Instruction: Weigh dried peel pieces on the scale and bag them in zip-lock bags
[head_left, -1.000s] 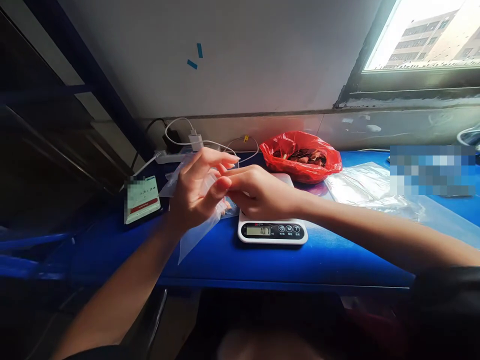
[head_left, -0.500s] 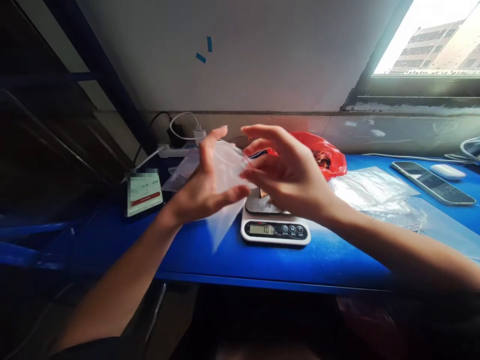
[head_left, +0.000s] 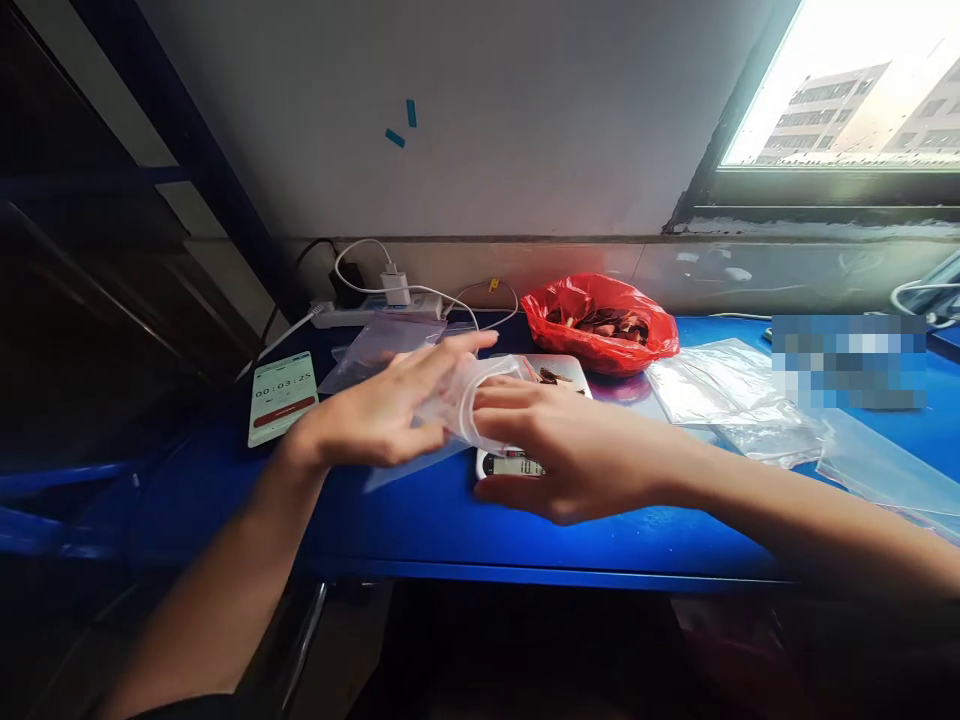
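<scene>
A clear plastic bag [head_left: 442, 405] is in my left hand [head_left: 382, 410], between the thumb and the stretched fingers. Its rounded mouth faces right. My right hand [head_left: 570, 450] has its fingers inside that mouth, with the thumb apart below; the fingertips are hidden. Under and behind my right hand is a white kitchen scale [head_left: 487, 466], its display partly covered. Brown dried pieces [head_left: 553, 377] lie on the scale's metal plate. Just behind stands a red plastic bag [head_left: 600, 350], open at the top, with dark reddish-brown dried pieces in it.
A phone with a running timer [head_left: 283, 398] leans at the left. Behind it are a power strip [head_left: 330, 316] and a white charger [head_left: 396, 288] with cables. More clear bags [head_left: 716, 385] lie at the right on the blue table [head_left: 525, 545], beside a blurred-out patch.
My right fingers have gone into the bag's mouth, which is now round and wider. Both hands are lower, the right one in front of the scale. The red bag shows more fully.
</scene>
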